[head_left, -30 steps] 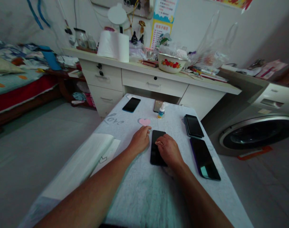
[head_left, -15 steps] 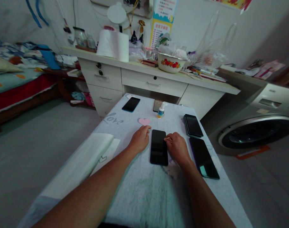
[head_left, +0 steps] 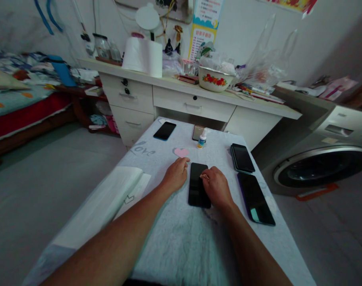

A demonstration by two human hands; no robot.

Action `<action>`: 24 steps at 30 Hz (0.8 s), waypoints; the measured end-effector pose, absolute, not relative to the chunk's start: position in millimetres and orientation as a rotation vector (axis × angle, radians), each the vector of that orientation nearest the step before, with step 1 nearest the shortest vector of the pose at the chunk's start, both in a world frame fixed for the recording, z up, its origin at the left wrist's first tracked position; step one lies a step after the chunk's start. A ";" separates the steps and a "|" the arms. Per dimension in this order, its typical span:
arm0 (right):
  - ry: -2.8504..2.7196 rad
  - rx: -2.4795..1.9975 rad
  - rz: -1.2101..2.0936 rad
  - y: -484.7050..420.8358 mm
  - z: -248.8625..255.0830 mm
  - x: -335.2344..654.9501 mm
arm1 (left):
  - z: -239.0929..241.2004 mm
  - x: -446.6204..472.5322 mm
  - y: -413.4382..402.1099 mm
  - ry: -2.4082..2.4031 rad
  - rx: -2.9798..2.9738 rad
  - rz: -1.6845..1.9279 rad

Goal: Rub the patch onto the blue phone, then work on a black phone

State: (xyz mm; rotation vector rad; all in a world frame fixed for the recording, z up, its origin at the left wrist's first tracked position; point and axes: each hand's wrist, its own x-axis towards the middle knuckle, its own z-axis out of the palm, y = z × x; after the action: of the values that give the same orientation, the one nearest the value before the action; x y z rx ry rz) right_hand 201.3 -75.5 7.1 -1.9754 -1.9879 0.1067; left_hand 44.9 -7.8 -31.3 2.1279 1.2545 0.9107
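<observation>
A black smartphone (head_left: 195,190) lies flat on the cloth-covered table, screen up. My right hand (head_left: 217,186) is over its right side, fingers pinched around a small crumpled tan piece (head_left: 204,176) that touches or nearly touches the screen; its kind is too small to tell. Just left of the phone, my left hand (head_left: 175,174) rests loosely closed, with nothing visible in it and a slim gap to the phone's edge. Beyond the phone stands a small white-capped spray bottle (head_left: 202,139), its label blue and yellow.
On the right lie a large black tablet (head_left: 256,198) and stacked dark devices (head_left: 242,157). Farther off are another phone (head_left: 165,130) and a gold-toned device (head_left: 197,132). White sheets (head_left: 109,202) cover the left side. A white desk (head_left: 181,104) and a washing machine (head_left: 326,147) border the table.
My right hand has slid left across the phone's screen with the tan piece in its fingers. My left hand and the phone stay in place.
</observation>
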 end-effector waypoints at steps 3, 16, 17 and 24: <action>-2.028 -1.932 0.114 -76.3 5.9 194.0 | -32.4 44.7 -7.6 1.249 2.131 0.923; -2.129 -1.822 0.154 -75.9 3.7 177.2 | -30.4 44.0 -5.0 1.281 2.063 0.950; -2.123 -1.818 0.154 -75.1 3.1 177.7 | -30.3 44.1 -5.1 1.282 2.065 0.946; -2.065 -1.861 0.120 -70.7 1.2 189.6 | -30.1 44.1 -6.7 1.263 2.062 0.946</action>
State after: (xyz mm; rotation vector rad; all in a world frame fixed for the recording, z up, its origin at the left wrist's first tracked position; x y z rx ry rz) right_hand 189.6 -70.7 1.2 -1.8612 -2.0651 0.1200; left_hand 44.1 -6.7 -30.1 2.0625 1.2626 0.9462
